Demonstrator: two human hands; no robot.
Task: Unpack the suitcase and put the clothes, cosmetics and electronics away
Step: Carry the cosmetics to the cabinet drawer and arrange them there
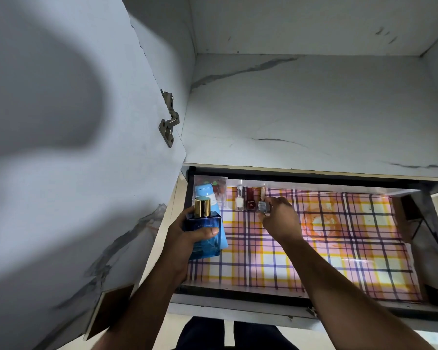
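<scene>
- Hands reached over the drawer (238, 291); our left hand (187, 236) gripped a blue perfume bottle (205, 233), cap away from us.
- Our right hand (280, 218) pinched a grey polish bottle (262, 207), lengthwise away from us, beside two others at the back.

Single head cam, worn high; aimed fwd and steeply down into pulled-out drawer (299, 298), seen close, open cabinet door (61, 147) at left.

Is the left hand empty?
No, the left hand grips a blue perfume bottle with a gold cap over the open drawer.
</scene>
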